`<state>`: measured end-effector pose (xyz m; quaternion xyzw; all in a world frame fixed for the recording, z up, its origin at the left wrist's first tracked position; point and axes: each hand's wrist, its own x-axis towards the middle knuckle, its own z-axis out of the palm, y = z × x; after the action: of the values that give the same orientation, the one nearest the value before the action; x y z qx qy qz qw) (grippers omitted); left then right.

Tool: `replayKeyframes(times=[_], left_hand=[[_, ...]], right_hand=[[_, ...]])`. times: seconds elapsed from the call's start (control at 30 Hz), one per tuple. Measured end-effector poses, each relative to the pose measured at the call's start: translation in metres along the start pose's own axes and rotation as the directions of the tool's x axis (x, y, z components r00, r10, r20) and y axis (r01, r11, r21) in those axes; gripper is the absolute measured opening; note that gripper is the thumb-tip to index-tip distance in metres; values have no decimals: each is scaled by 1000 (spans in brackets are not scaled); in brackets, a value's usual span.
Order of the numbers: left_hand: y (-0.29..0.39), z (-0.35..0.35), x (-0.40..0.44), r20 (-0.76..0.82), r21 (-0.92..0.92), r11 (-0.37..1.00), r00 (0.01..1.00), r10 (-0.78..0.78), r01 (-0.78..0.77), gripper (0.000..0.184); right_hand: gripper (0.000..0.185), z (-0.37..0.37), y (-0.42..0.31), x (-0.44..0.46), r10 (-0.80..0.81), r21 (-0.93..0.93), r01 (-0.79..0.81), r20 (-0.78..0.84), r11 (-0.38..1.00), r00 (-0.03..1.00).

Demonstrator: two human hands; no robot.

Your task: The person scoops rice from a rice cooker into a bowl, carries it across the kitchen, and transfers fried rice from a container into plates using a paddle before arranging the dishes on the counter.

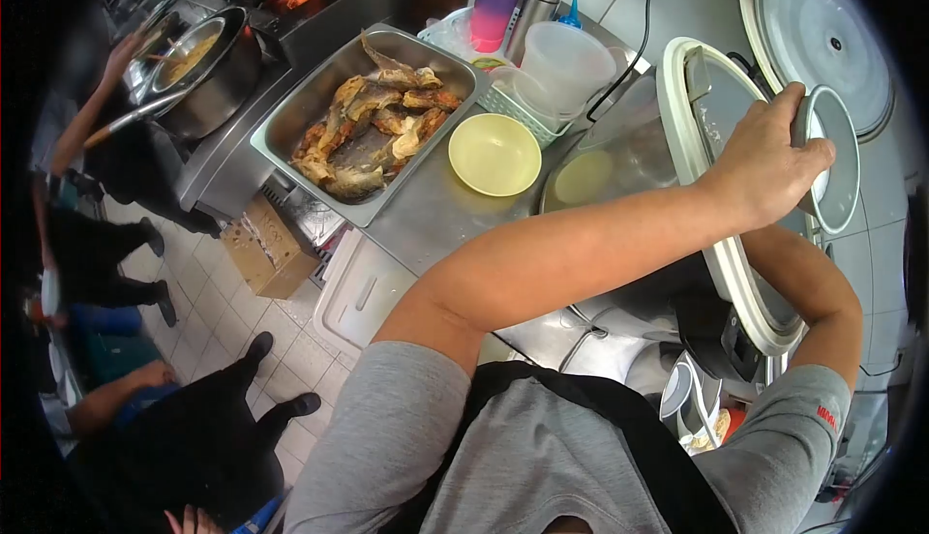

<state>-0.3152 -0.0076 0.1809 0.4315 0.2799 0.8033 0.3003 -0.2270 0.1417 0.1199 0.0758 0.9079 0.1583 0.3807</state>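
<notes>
- Left hand [763,162], grip closed on a grey bowl's [842,162] rim, holds it tilted at the cooker's [678,137] right, apparently to keep its inside free.
- Right forearm [794,271] passes beneath the left at the cooker; the hand is hidden, its grip impossible to tell.
- Lid [813,12] stands open beyond the cooker, leaving access.
- Yellow bowl [495,155] and fish [350,184] tray [356,152] sit left of the cooker, seemingly for easy reach.

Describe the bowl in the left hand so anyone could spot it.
Find the open, white-rimmed rice cooker on the right. There, the left hand holds the bowl tipped sideways. Its grey-green colour separates it from the pale yellow bowl.
</notes>
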Motion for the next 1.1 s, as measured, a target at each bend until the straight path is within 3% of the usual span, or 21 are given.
replayKeyframes(times=[0.2, 0.37, 0.47, 0.53, 0.57, 0.6, 0.63, 0.67, 0.8, 0.83, 0.93, 1.03, 1.07, 1.1], left_hand=[[-9, 4, 5, -75, 21, 999, 997, 28, -26, 62], [-10, 3, 8, -1, -74, 997, 1000, 8, -8, 62], [3, 1, 3, -11, -79, 997, 1000, -23, 22, 43], [-5, 3, 8, -28, -29, 999, 999, 30, -31, 38], [-9, -1, 9, -10, -23, 1000, 1000, -16, 16, 44], [-9, -2, 9, 5, -12, 998, 998, -58, 58, 51], [-3, 4, 6, -54, -34, 996, 995, 82, -84, 39], [-4, 2, 6, -63, -33, 999, 997, 37, -39, 40], [-3, -2, 15, -129, 178, 982, 988, 82, -58, 44], [-3, -5, 19, -142, 257, 964, 985, 102, -63, 45], [0, -9, 26, -153, 325, 933, 982, -110, 155, 49], [7, -1, 20, -81, 304, 915, 964, -253, 265, 44], [8, 0, 19, -54, 293, 913, 958, -281, 284, 43], [9, 1, 18, -59, 284, 918, 961, -272, 277, 42]], right_hand=[[16, 15, -8, -2, -72, 153, 69, 16, 986, 997], [15, 22, 9, -12, -118, 399, 119, -28, 909, 993], [14, 24, 30, -25, -121, 668, 107, -27, 736, 992], [15, 21, 41, -45, -101, 826, 43, 17, 562, 995], [17, 15, 48, -56, -89, 881, -30, 81, 472, 993], [18, 10, 50, -73, -68, 908, -1, 33, 419, 997], [20, 4, 51, -90, -47, 930, 32, -16, 367, 999], [21, 0, 54, -107, -26, 946, 68, -63, 316, 998], [30, -13, 90, -167, 236, 903, 68, -183, 424, 955], [30, -26, 90, -186, 369, 846, -37, -192, 532, 910], [26, -52, 102, -216, 511, 819, -55, -302, 572, 805], [25, -68, 85, -202, 519, 729, 22, -507, 684, 688], [25, -79, 66, -197, 527, 668, -72, -510, 741, 680], [24, -75, 58, -177, 481, 509, -152, -613, 847, 627]])
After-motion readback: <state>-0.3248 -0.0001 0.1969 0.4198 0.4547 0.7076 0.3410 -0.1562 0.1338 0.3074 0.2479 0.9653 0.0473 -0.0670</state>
